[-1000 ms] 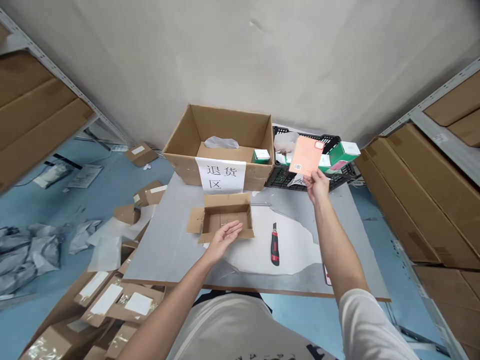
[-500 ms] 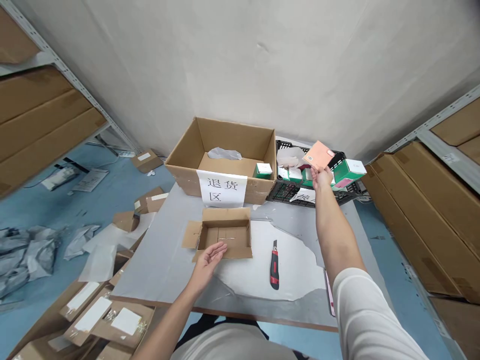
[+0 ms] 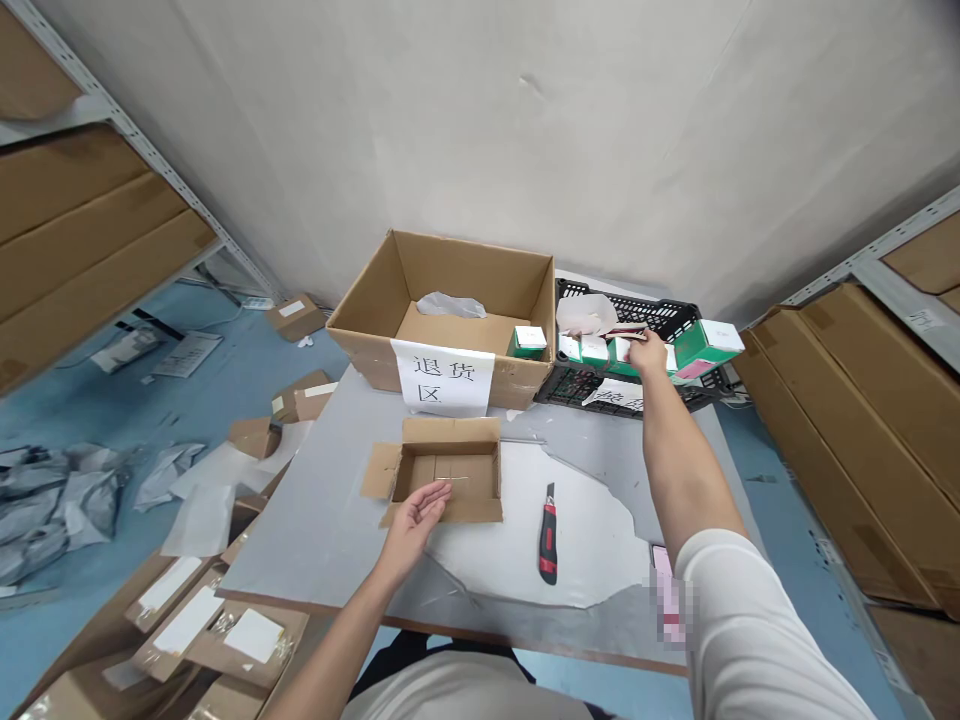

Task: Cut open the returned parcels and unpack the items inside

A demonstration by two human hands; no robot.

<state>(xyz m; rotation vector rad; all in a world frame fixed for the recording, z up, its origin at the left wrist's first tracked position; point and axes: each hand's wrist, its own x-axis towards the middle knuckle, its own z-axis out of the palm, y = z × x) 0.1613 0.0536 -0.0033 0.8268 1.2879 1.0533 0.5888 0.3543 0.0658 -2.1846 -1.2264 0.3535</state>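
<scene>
My right hand is closed over the black plastic crate at the back right. Its fingers grip a flat pinkish packet, seen almost edge-on and partly covered by the hand. Around it in the crate stand several green-and-white boxes and a crumpled white wrapper. My left hand lies with fingers stretched out at the front flap of a small open cardboard box; nothing is in that hand. The small box's inside is bare.
A large open carton with a paper sign stands left of the crate, holding a green-and-white box and a plastic bag. A box cutter lies blade out on a white sheet. A phone lies right; parcels crowd the left.
My right hand has lowered the pinkish packet toward the crate, and its broad face has turned out of sight. The left hand stays at the small box.
</scene>
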